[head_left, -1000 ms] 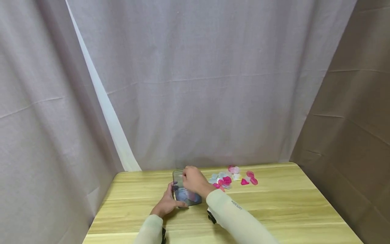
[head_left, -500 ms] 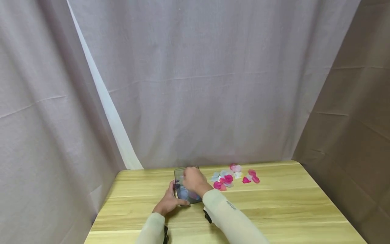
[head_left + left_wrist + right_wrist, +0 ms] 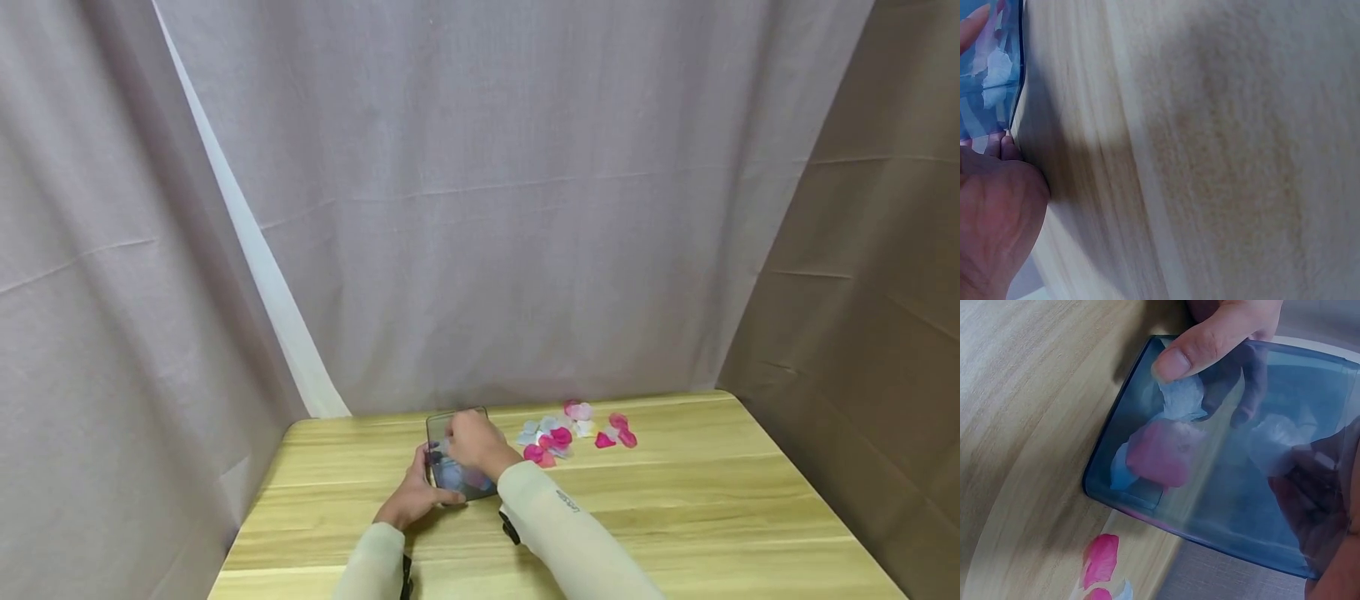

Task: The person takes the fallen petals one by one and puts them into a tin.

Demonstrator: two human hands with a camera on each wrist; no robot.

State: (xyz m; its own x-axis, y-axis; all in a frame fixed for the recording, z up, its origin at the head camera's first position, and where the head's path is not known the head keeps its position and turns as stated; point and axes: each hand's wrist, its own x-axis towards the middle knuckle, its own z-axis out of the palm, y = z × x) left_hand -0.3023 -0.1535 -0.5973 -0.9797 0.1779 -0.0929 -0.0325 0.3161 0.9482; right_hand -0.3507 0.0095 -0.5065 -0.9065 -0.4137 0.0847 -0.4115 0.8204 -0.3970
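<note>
A translucent blue-grey plastic container stands tilted on the table. My left hand grips its lower left side, thumb on the near face and fingers behind. My right hand reaches into its mouth; through the wall in the right wrist view, its fingers pinch a whitish petal. Lower in the container lie a pink petal and some white and pale blue ones. The left wrist view catches the container's edge and the left palm.
Loose artificial petals in pink, white and pale blue are scattered right of the container, with a smaller pink group farther right. Behind the wooden table hangs a grey curtain.
My right hand has gone from the container's mouth, with a whitish petal at its fingertips, to slightly farther inside. The left hand keeps its grip. The whole head view has shifted a little.
</note>
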